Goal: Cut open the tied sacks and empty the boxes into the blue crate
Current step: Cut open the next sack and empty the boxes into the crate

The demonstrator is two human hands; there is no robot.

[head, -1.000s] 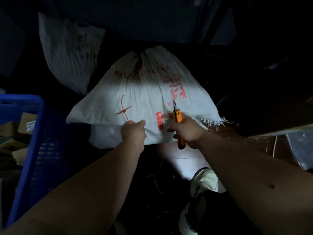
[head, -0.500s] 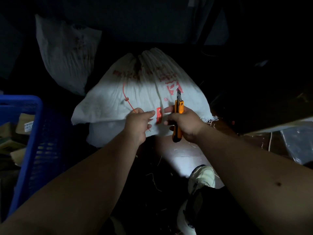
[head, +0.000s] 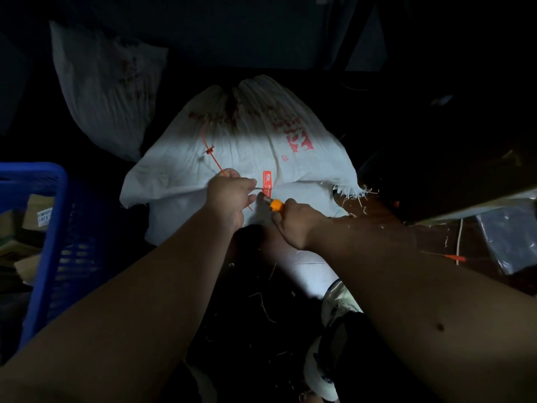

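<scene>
My left hand [head: 229, 196] pinches the fabric edge of the white woven sack [head: 241, 158] with curled fingers [head: 247, 184], right where an orange zip tie [head: 213, 158] runs down across the cloth and passes under that hand. My right hand [head: 293, 222] is clenched around an orange utility knife [head: 274, 205], its short blade tip pointing at the spot the left fingers hold, beside a small red label [head: 267, 181] on the sack; the light is poor, so I cannot say for sure whether the blade touches the tie or only the fabric. The sack lies on the floor [head: 261, 301] in front of me, its gathered end pointing away, red printing across its top, frayed threads at its right corner. A second white sack [head: 107, 85] leans in the dark beyond it to the left. The blue crate [head: 46, 228] stands at the left edge, cardboard boxes [head: 35, 213] showing inside. Loose fibres litter the floor, and a light-coloured shoe [head: 340, 303] shows below my right arm.
</scene>
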